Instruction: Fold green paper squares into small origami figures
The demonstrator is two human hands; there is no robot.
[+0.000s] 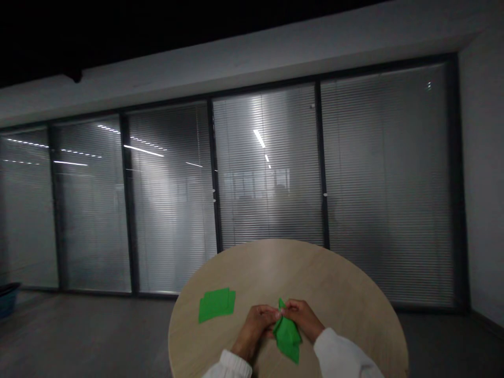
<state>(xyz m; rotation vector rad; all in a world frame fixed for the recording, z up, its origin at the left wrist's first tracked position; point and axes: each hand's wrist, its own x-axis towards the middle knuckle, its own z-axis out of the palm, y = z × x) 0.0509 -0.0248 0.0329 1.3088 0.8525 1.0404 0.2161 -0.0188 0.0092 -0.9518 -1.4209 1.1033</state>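
A piece of green paper point(288, 338), partly folded and creased, is held between my two hands above the table. My left hand point(260, 323) pinches its upper left edge, thumb and fingers pressed together. On the upper right side, my right hand point(302, 316) is closed on the same paper near its top point. The lower part hangs toward me and ends in a pointed corner. To the left, flat green sheets point(216, 304) lie overlapping on the table, apart from both hands.
The round wooden table point(275, 262) has a curved edge on all visible sides. Behind it stands a glass partition point(268, 210) with blinds and dark frames. A blue container point(8, 299) sits on the floor at far left.
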